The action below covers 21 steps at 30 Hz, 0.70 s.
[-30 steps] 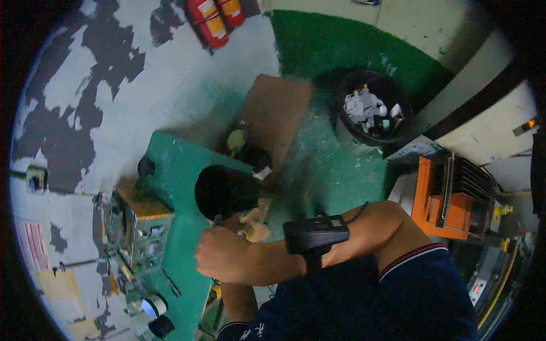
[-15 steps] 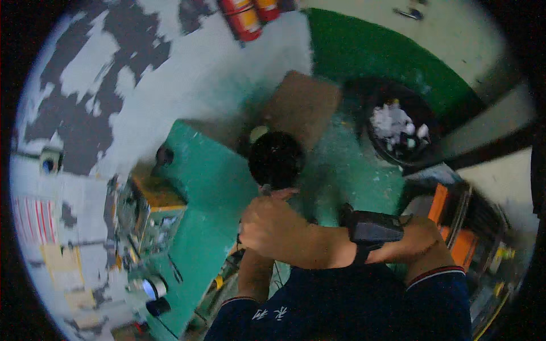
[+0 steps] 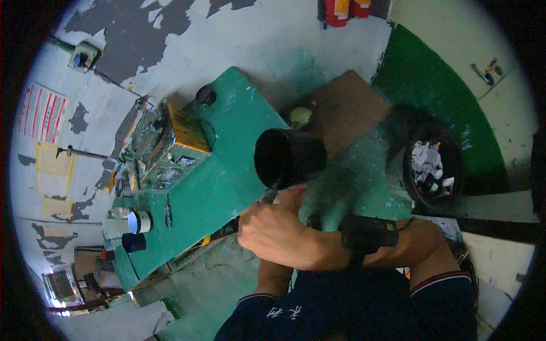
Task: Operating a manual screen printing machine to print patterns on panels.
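Note:
A black cylindrical cup (image 3: 304, 156) is held up in front of me, tilted so that its dark mouth faces left. My left hand (image 3: 292, 197) is against its underside, closed on it as far as I can see. My right forearm crosses in front and hides most of that hand. The right hand (image 3: 273, 234) is a fist just below the cup's rim. From it a short grey piece (image 3: 270, 196) points up to the rim; I cannot tell what it belongs to. A black boxy device (image 3: 369, 234) is strapped to my right wrist.
A green workbench (image 3: 227, 119) runs along the peeling wall, bearing a grimy yellow-topped machine (image 3: 187, 133), a white cup (image 3: 139, 221) and a dark cup (image 3: 134, 242). Beyond my hands lies a brown board (image 3: 352, 111). At right stands a black bin (image 3: 455, 170) with white scraps inside.
My view has swung left, so the surroundings have slid right and more bench shows. The black cup now shows its side as well as its mouth. Both hands remain together beneath it.

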Tool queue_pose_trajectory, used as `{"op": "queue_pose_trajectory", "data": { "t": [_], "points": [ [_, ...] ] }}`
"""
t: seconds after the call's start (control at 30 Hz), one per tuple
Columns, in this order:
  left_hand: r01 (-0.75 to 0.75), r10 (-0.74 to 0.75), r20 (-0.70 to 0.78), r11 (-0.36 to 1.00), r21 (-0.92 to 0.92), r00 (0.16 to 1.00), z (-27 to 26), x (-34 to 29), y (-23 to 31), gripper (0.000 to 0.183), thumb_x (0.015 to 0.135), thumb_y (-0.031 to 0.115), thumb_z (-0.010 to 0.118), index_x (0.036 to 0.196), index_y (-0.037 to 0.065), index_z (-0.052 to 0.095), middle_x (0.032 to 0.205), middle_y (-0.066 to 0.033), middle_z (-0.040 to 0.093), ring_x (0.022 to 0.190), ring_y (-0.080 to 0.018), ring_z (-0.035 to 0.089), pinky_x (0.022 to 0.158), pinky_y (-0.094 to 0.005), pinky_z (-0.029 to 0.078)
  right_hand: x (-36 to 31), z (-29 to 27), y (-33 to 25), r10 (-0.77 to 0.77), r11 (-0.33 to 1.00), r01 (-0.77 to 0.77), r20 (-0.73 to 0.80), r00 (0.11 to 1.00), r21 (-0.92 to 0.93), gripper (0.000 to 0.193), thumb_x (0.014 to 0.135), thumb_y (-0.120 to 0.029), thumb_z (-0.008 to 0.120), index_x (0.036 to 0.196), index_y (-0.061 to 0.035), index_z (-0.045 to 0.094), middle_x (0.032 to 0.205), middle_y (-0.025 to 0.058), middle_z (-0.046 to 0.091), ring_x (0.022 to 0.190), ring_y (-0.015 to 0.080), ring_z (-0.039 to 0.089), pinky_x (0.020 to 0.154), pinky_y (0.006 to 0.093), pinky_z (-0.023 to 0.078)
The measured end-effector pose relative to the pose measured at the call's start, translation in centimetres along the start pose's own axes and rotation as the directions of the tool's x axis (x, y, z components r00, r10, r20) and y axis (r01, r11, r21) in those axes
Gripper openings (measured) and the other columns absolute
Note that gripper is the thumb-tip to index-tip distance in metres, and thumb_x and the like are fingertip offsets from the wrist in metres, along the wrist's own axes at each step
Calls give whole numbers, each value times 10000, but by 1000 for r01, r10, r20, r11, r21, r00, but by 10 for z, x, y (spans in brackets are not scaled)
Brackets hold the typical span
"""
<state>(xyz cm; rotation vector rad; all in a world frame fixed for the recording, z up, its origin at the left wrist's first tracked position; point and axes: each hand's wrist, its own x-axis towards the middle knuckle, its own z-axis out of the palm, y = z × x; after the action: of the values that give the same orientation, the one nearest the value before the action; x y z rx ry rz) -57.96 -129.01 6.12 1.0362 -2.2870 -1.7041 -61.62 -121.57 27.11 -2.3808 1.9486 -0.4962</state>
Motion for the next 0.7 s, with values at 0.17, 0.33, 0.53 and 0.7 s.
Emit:
{"op": "queue_pose_trajectory", "data": {
  "t": [0.17,0.33,0.53,0.7],
  "points": [
    [-34,20,-111,992,-122,994,-29,-10,-28,310,760,255,717,989,63,632,1091,-112,623,1009,-266,595,857,-389,483,23,16,-27,78,971,-115,-177,981,-209,124,678,-197,645,606,-97,644,648,66,633,647,199,627,539,363,494],
    [-60,31,-161,983,-176,986,-49,-19,-46,316,774,249,709,1014,62,623,1111,-117,613,1027,-267,585,872,-390,475,50,32,-31,-25,994,9,-146,989,-109,143,695,-146,613,724,-6,624,708,136,638,726,244,643,591,411,510],
    [-91,53,-174,971,-220,983,-60,-22,-60,324,790,242,699,1044,61,612,1135,-123,600,1048,-269,573,891,-391,466,61,32,-32,-28,996,20,-92,995,-82,239,719,-191,580,825,22,611,660,152,623,609,262,639,557,477,497],
    [-118,81,-167,967,-226,983,-64,-19,-68,330,804,236,691,1069,60,603,1155,-128,590,1066,-270,563,906,-391,458,68,36,-32,6,997,-11,-73,997,-75,282,734,-202,573,878,37,611,657,154,628,592,269,644,524,518,477]
  ]
}}
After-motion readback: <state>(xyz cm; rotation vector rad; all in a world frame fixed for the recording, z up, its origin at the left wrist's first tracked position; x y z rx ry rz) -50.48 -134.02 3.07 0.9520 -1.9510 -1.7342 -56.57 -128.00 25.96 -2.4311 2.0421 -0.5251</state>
